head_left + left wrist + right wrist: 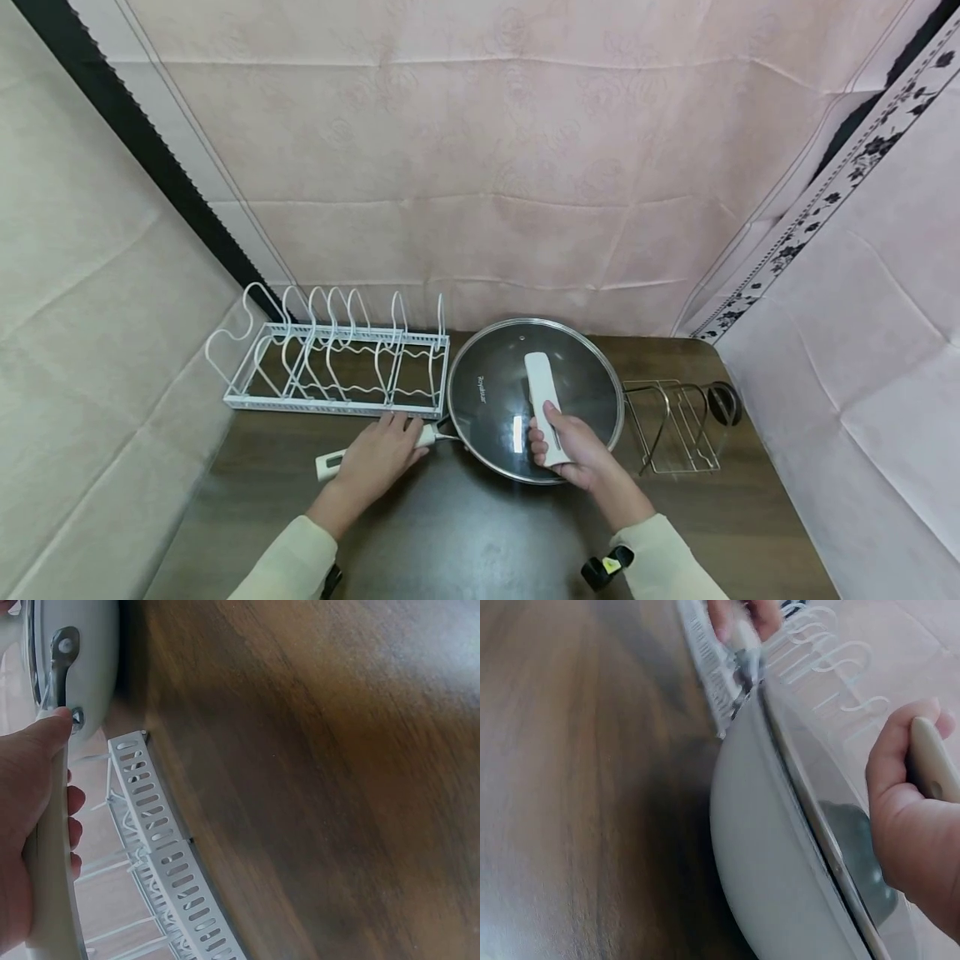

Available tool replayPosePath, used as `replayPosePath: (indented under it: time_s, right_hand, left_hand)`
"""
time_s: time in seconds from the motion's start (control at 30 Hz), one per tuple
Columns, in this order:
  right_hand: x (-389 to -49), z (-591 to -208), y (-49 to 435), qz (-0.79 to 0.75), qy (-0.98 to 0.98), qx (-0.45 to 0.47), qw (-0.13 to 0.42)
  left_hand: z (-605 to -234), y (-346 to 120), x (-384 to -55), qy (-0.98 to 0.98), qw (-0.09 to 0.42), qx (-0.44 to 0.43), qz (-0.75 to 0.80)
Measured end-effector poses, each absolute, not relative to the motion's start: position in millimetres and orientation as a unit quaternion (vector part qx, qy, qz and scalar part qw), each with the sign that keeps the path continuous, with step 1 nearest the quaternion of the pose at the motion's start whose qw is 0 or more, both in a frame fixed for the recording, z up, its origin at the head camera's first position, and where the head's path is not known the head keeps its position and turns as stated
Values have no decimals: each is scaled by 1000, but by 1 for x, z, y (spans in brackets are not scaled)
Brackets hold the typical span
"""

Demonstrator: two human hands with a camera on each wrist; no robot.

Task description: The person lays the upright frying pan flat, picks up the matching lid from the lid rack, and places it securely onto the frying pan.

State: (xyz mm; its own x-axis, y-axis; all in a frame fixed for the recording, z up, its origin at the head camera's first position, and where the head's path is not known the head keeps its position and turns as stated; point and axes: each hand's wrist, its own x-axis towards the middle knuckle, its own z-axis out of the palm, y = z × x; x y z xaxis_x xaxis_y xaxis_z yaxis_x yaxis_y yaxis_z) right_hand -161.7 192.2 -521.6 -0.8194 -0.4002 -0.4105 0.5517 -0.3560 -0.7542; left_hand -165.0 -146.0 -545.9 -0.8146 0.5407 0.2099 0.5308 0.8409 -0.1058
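A white pan (pixel 761 817) is covered by a round glass lid (pixel 487 425) with a metal rim. My left hand (pixel 381 457) grips the pan's pale handle (pixel 51 877), thumb lying along it near the metal bracket. With my right hand (pixel 579 450) I hold the lid's long white handle (pixel 542 383), fingers wrapped round its near part. From the right wrist, the lid's rim (pixel 817 817) lies along the pan's upper edge. Most of the pan's body is hidden under the lid in the head view.
Left of the pan stands a white wire dish rack (pixel 337 407), close to my left hand. On the right, a small metal wire rack (pixel 682 433) sits beside a dark round object (pixel 724 403). Pale cloth walls enclose the brown wooden table (pixel 480 550).
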Motion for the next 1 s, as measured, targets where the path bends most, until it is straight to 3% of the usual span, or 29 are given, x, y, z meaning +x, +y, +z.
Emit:
replayPosePath:
  time_s: [0.2,0.43,1.0]
  right_hand:
    - [-162,-523,192,-820,484,79,293]
    - [-162,-523,189,-823,484,80,288]
    - [-160,-521,183,-832,466,101,283]
  left_hand:
    - [-546,-146,-166,-955,105,-278,25]
    - [-548,-148,-168,-946,139,-291,15]
    - [-549,-148,-166,-946,147,-289,2]
